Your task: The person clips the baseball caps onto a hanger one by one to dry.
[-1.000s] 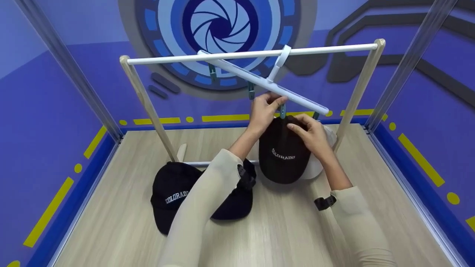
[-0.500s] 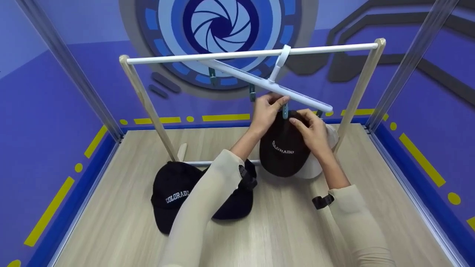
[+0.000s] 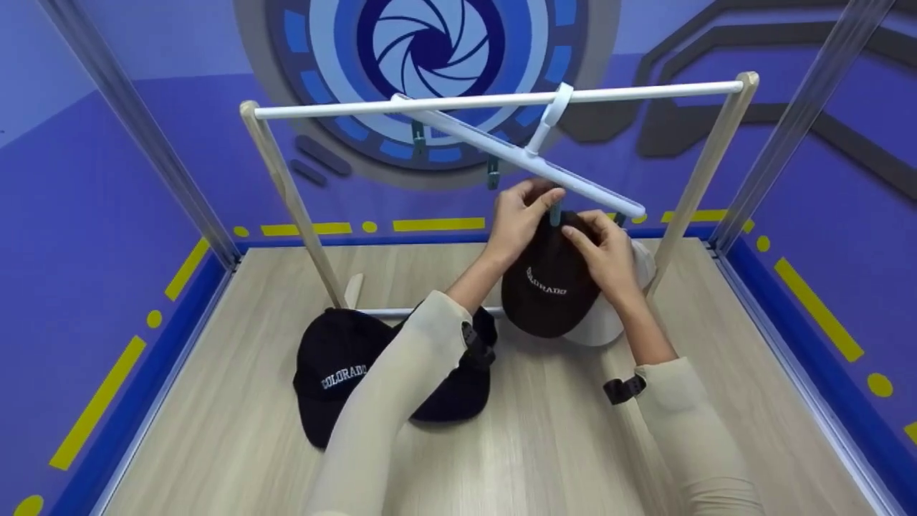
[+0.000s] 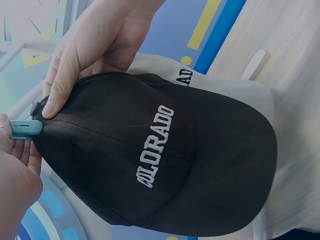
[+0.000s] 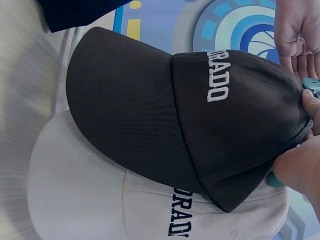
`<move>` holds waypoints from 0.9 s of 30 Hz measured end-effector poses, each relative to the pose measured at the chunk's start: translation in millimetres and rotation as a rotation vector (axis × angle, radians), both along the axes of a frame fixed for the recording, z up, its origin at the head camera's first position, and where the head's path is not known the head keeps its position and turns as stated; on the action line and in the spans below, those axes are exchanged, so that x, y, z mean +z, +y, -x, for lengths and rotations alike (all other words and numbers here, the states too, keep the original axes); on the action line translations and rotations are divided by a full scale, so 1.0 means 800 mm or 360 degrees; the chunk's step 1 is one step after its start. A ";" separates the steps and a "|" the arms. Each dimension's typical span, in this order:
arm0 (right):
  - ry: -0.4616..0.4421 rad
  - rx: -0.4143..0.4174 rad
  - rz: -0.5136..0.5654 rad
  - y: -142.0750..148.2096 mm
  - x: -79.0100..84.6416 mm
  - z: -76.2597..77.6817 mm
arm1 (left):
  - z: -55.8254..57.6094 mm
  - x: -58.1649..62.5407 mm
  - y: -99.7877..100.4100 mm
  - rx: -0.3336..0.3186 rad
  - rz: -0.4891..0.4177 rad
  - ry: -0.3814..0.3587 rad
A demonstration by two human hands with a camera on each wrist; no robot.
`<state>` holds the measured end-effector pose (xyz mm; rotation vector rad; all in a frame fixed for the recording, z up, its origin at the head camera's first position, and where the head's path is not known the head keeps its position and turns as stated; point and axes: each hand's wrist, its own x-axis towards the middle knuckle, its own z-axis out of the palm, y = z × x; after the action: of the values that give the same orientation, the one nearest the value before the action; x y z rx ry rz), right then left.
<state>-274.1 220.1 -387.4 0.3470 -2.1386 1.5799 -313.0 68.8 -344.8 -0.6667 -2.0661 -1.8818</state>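
A dark brown cap (image 3: 541,301) with white COLORADO lettering hangs brim down under the right half of a white clip hanger (image 3: 494,148). My left hand (image 3: 517,218) pinches a teal clip (image 4: 26,128) between thumb and fingers; the clip's tip overlaps the cap's rear edge. With thumb and fingers, my right hand (image 3: 609,254) grips that same edge just to the right of the clip. Behind the brown cap, a white cap (image 5: 80,185) with dark lettering hangs by the hanger's right end, partly hidden.
The tilted hanger hooks over the white rail (image 3: 322,110) of a wooden-legged rack. Two more dark clips hang from its left half, one of them a green clip (image 3: 493,172). Two black caps, a lettered cap (image 3: 344,351) and another cap (image 3: 458,390), lie on the table, partly behind my left sleeve.
The brown cap has risen slightly toward the hanger with my right hand, so its top edge now sits closer around the clip. My left hand keeps its pinch on the clip.
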 end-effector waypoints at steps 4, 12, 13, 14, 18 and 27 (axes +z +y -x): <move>-0.0022 -0.0007 0.0020 0.001 0.000 0.000 | -0.006 -0.002 -0.001 0.0007 0.0028 0.0007; -0.0030 -0.0015 0.0009 0.001 -0.001 0.000 | -0.010 -0.003 -0.004 -0.0005 0.0014 0.0037; -0.0028 -0.0011 0.0004 0.001 -0.001 -0.001 | -0.009 -0.004 -0.004 -0.0008 0.0018 0.0036; -0.0026 0.0000 0.0003 0.001 -0.002 0.000 | -0.009 -0.005 -0.004 -0.0008 0.0024 0.0032; -0.0052 0.0032 -0.0001 0.007 -0.017 0.011 | 0.008 -0.022 -0.001 -0.0003 0.0027 0.0038; -0.0079 -0.0006 -0.0132 0.011 -0.028 0.015 | 0.026 -0.037 -0.005 0.0026 0.0085 0.0063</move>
<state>-286.0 229.2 -409.4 0.3336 -2.2456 1.5155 -334.0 64.7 -374.4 -0.6921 -2.0968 -1.7958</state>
